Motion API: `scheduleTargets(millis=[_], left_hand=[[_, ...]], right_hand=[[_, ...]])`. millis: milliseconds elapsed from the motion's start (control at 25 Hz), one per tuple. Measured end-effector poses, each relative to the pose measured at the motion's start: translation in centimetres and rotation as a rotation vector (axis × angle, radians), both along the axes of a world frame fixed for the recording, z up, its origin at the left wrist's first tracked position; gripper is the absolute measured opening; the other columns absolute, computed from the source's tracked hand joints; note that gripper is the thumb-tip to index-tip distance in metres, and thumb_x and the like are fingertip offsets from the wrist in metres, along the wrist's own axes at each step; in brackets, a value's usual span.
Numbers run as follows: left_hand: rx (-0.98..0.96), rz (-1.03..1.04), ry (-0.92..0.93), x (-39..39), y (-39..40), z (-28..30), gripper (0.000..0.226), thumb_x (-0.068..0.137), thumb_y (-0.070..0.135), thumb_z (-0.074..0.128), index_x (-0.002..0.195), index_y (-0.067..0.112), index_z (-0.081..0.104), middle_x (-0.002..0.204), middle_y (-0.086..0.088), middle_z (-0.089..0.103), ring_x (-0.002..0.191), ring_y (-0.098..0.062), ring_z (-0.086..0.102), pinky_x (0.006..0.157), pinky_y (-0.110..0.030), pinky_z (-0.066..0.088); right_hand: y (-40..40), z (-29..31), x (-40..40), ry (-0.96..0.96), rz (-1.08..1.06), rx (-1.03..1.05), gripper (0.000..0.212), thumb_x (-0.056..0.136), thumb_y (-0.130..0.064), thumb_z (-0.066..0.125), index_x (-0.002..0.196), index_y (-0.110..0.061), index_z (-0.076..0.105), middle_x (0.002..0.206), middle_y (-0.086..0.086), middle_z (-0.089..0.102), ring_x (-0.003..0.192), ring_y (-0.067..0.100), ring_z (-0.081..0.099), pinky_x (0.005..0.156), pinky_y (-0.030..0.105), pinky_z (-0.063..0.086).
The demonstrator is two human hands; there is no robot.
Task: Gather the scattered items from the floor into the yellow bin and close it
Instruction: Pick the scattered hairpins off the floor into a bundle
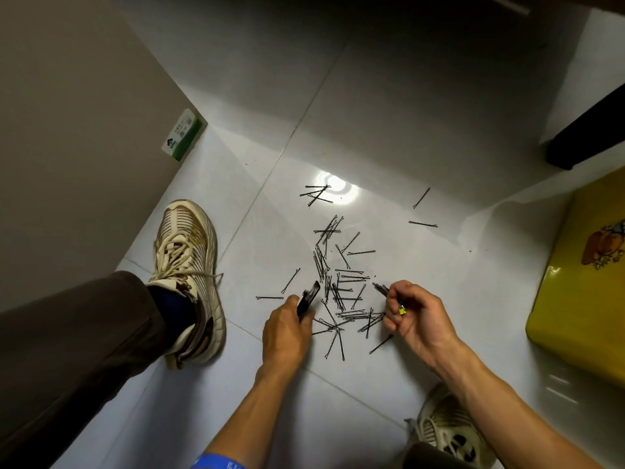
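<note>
Left hand: the left hand (287, 328) is lowered to the floor at the left edge of the heap, its fingers curled round a small black flat object (308, 301) whose far end sticks out past the knuckles; what the object is cannot be told.
Right hand: the right hand (414, 316) is held just right of the heap, fingers curled, a bundle of hairpins (381, 290) pinched between them with the tips pointing up-left; a small yellow-green bit (401, 310) is seen against the fingers, too small to identify.
Scattered items: black hairpins (341, 289) are strewn over the white tiled floor (422, 137), most thickly in a crossed heap between the two hands and just beyond them.
Strays: a small cluster (318, 194) is lying farther off beside a bright glare spot, two single pins (422, 224) are well apart to the right, and two more (290, 280) are left of the heap near the left hand.
Yellow bin: the yellow bin (581, 292) is set at the right edge, near the right hand but apart from it, only partly in view; whether it is lidded cannot be told.
Left surroundings: a shoe (189, 275) and trouser leg (67, 340) are planted left of the pins, and a green-and-white box (183, 135) is propped against the wall (67, 113).
Near edge: a second shoe (449, 431) is seen under the right forearm.
Obstruction: a dark furniture leg (588, 133) is standing beyond the bin.
</note>
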State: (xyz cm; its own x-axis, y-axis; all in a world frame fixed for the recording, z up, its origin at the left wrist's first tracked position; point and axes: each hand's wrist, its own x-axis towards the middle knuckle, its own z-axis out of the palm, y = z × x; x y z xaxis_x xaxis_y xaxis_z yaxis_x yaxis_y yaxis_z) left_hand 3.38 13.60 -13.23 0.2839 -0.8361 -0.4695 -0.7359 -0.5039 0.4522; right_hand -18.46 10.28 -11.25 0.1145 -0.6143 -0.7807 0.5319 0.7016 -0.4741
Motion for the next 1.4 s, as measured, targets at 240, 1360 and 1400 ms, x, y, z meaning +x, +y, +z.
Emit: scheduleTargets(millis=[240,1360,1400], left_hand=[[-0.067,0.046,-0.028,1.1,1.2,-0.2,0.034,0.093,0.043,0.060,0.110,0.014,0.060,0.092,-0.010,0.070,0.086,-0.033,0.063,0.067,-0.031,0.043],[-0.022,-0.130,0.993,-31.6,-5.3,20.0,0.024,0.101,0.028,0.046,0.105,0.030,0.069,0.091,0.026,0.069,0.088,0.005,0.066,0.071,-0.012,0.052],[-0.067,-0.100,0.933,-29.8,-5.1,18.8,0.023,0.100,0.027,0.048,0.110,0.031,0.069,0.100,0.022,0.068,0.097,0.003,0.063,0.082,-0.017,0.052]], right_hand=[[0.3,-0.3,0.3,-0.026,-0.019,0.006,0.011,0.072,-0.020,0.058,0.067,-0.010,0.059,0.057,0.007,0.041,0.046,0.018,0.032,0.044,0.028,0.034],[6.1,19.2,-19.0,1.028,-0.487,-0.445,0.027,0.101,-0.019,0.043,0.115,-0.029,0.064,0.110,-0.025,0.061,0.104,-0.016,0.056,0.080,0.001,0.041],[5.6,18.5,-17.4,1.075,-0.372,-0.509,0.026,0.099,-0.022,0.045,0.113,-0.031,0.064,0.112,-0.025,0.060,0.107,-0.015,0.053,0.083,0.000,0.039]])
